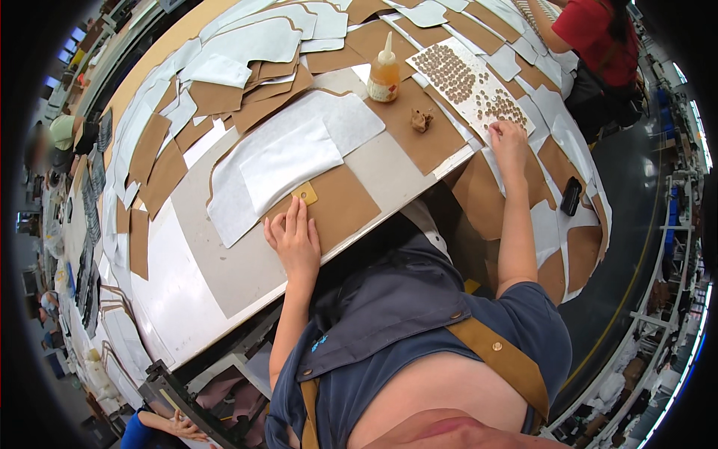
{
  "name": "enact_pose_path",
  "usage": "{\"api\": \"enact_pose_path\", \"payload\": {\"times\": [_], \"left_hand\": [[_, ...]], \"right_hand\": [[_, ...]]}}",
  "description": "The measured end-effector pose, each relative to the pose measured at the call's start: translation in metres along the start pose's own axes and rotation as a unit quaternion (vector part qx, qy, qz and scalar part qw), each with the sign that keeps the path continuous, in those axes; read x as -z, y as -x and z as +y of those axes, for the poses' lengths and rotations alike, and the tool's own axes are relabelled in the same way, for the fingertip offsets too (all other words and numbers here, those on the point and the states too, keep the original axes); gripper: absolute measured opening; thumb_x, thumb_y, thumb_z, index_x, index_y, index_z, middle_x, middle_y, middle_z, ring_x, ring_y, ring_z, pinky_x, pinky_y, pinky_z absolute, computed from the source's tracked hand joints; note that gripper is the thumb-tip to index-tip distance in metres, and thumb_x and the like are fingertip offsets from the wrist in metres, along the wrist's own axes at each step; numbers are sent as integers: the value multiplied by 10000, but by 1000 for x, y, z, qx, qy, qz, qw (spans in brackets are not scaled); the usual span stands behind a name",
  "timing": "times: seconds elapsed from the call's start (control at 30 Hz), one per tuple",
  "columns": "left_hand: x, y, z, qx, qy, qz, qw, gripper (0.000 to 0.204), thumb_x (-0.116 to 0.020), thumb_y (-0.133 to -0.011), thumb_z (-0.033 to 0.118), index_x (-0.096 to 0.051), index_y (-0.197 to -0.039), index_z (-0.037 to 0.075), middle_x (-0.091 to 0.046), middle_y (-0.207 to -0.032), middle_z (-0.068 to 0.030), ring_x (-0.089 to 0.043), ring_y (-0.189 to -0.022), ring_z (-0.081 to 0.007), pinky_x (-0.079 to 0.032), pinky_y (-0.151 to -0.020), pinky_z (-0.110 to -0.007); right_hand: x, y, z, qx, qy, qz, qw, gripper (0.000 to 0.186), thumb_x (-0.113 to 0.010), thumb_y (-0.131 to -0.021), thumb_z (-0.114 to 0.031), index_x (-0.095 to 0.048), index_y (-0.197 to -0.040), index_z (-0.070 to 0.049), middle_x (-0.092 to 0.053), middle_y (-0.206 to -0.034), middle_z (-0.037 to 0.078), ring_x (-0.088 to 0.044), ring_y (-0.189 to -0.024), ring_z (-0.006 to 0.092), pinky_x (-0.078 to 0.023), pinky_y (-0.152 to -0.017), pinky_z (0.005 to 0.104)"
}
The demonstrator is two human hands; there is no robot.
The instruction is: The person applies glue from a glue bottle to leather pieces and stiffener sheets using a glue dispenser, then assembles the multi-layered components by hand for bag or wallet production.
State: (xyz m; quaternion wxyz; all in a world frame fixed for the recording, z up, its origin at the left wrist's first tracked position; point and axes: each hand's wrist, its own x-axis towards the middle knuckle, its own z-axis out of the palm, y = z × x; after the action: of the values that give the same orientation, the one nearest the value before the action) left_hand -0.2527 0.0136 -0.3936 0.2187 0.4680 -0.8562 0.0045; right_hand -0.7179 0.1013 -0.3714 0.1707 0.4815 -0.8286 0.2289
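Observation:
My left hand (pixel 293 238) lies on a brown panel (pixel 344 200), fingers stretched out. Its fingertips touch a small yellow square plate (pixel 305 193) with a hole in it. A white folded piece (pixel 292 165) and a larger white panel with a brown edge (pixel 351 123) lie just beyond. My right hand (pixel 508 142) is at the near end of a white board (pixel 467 56) covered with small round brownish pieces (pixel 449 72). Its thumb and fingertips are pinched together over the loose pieces; what they hold, if anything, is too small to make out.
A bottle of amber liquid (pixel 384 75) with a pointed nozzle stands near a crumpled brown lump (pixel 421 120). Stacked white and brown panels (pixel 254 45) cover the table's far side. A black object (pixel 571 196) lies at right. A person in red (pixel 594 37) works at the far right.

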Motion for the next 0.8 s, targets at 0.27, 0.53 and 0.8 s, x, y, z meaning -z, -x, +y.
{"api": "enact_pose_path", "payload": {"times": [0.27,0.53,0.8], "left_hand": [[2,1,0,-1,2,3,1000,434,-643,-909,136,-607,-1330,36,-569,-1406,-25,-505,-1139,-271,-246,-1164,-510],[3,2,0,2,8,12,1000,428,-653,-905,141,-617,-1319,40,-580,-1394,-31,-506,-1137,-271,-244,-1168,-508],[0,4,-2,8,19,16,1000,417,-641,-915,142,-614,-1321,48,-586,-1388,-20,-507,-1151,-263,-228,-1169,-475]], "right_hand": [[-16,2,-6,21,28,1,999,94,-733,-822,-139,-681,-807,-63,-646,-853,72,-599,-902,275,-445,-843,407],[-21,-3,0,-29,-42,17,999,60,-663,-851,-87,-648,-820,-38,-665,-823,105,-623,-839,306,-477,-797,432],[-6,11,-97,-97,-410,-55,905,76,-696,-918,-66,-690,-951,2,-680,-807,34,-598,-734,86,-492,-689,251]]}}
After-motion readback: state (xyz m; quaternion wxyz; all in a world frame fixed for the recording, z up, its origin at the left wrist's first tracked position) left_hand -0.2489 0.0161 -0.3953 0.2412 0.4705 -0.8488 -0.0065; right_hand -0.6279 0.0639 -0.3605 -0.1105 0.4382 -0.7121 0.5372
